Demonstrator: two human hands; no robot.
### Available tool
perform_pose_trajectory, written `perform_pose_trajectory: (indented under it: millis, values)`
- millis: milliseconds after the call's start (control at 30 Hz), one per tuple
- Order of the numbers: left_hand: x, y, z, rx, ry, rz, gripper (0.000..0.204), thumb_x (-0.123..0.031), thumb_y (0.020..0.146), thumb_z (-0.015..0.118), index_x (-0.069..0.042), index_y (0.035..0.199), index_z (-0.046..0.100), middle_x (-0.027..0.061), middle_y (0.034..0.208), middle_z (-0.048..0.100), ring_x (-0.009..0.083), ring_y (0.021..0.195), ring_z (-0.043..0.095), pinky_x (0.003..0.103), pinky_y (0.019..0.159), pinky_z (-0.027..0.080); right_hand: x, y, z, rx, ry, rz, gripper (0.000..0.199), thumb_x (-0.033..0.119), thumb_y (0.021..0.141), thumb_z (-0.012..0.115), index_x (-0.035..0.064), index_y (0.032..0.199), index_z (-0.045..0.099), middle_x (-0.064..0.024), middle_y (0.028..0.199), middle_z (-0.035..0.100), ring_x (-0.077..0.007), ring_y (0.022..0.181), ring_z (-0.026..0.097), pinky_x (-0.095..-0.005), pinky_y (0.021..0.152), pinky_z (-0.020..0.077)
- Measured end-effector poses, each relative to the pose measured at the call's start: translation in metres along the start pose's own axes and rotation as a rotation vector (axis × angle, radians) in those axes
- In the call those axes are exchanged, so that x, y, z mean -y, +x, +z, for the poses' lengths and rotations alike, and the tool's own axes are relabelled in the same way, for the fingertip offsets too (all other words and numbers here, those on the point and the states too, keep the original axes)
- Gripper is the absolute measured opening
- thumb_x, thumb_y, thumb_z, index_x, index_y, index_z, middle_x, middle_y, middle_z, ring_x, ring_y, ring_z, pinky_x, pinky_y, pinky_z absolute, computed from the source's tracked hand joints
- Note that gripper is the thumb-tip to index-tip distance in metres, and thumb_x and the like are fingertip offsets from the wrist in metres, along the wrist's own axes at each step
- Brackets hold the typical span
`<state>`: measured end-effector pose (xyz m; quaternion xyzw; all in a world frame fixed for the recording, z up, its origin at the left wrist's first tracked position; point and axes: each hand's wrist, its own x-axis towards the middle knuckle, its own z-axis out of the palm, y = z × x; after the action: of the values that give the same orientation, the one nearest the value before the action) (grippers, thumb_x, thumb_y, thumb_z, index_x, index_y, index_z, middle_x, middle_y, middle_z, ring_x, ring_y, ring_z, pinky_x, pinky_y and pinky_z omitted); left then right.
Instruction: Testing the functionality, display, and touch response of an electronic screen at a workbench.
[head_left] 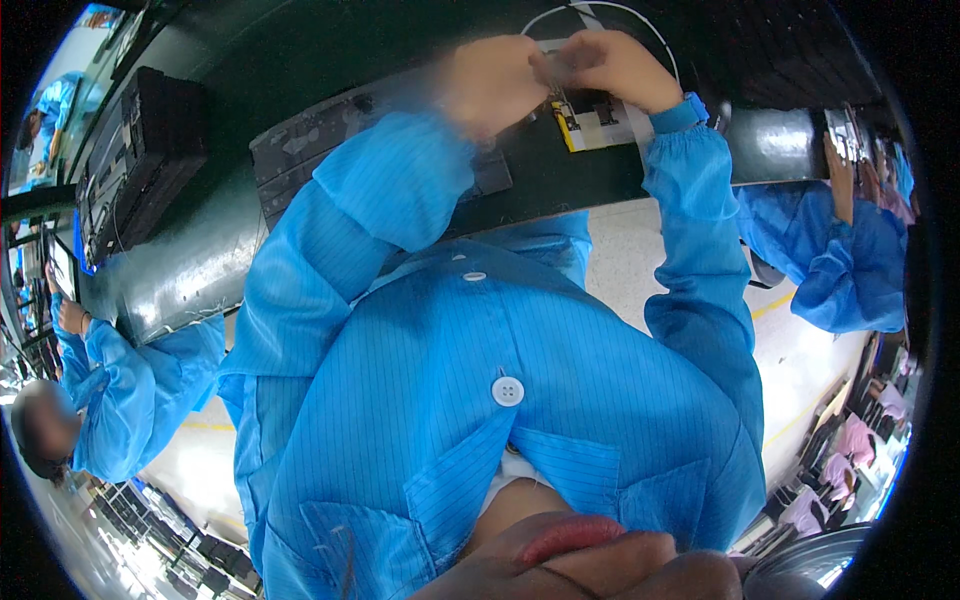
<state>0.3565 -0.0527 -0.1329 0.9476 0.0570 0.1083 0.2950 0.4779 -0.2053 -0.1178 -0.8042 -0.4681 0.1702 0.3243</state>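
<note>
At six o'clock from the right hand (pixel 622 68) — a yellow-edged fixture (pixel 600 133)
Left hand (pixel 497 85) farther, at its ten o'clock; fingertips close together — pinch, if any, cannot be told.

Passage between black case (pixel 150 160) and tray (pixel 310 145); white cable (pixel 657 35) arcs ahead.
</note>
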Motion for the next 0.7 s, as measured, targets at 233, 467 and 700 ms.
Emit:
perform_pose_trajectory:
  millis: [233,467,700]
  values:
    - [-0.004,0.003,-0.002,-0.005,-0.001,-0.017,0.021,-0.023,0.066,0.070,-0.012,0.084,0.068,0.0083,0.088,0.063,0.0265,0.083,0.062,0.036,0.075,0.049,0.012,0.003,-0.003,0.017,-0.041,0.069,0.031,0.021,0.069,0.075,0.0038,0.092,0.064,-0.0082,0.079,0.062,-0.0166,0.072,0.059,-0.0287,0.065,0.0484]
    - [-0.010,0.002,-0.012,0.049,0.069,-0.031,0.024,-0.024,0.065,0.071,-0.013,0.086,0.068,0.0085,0.090,0.064,0.0264,0.085,0.062,0.035,0.076,0.049,0.035,0.004,-0.007,0.101,-0.167,0.215,0.028,0.022,0.070,0.074,0.0044,0.089,0.064,-0.0077,0.078,0.062,-0.0172,0.071,0.059,-0.0298,0.064,0.0484]
    - [0.001,-0.027,-0.063,0.083,0.017,0.136,0.045,-0.022,0.076,0.066,-0.008,0.117,0.053,0.0131,0.111,0.059,0.0293,0.105,0.055,0.036,0.091,0.043,-0.004,0.002,-0.011,0.038,-0.028,0.057,0.028,0.027,0.078,0.069,0.0056,0.094,0.063,-0.0057,0.076,0.061,-0.0128,0.062,0.056,-0.0254,0.053,0.0458]
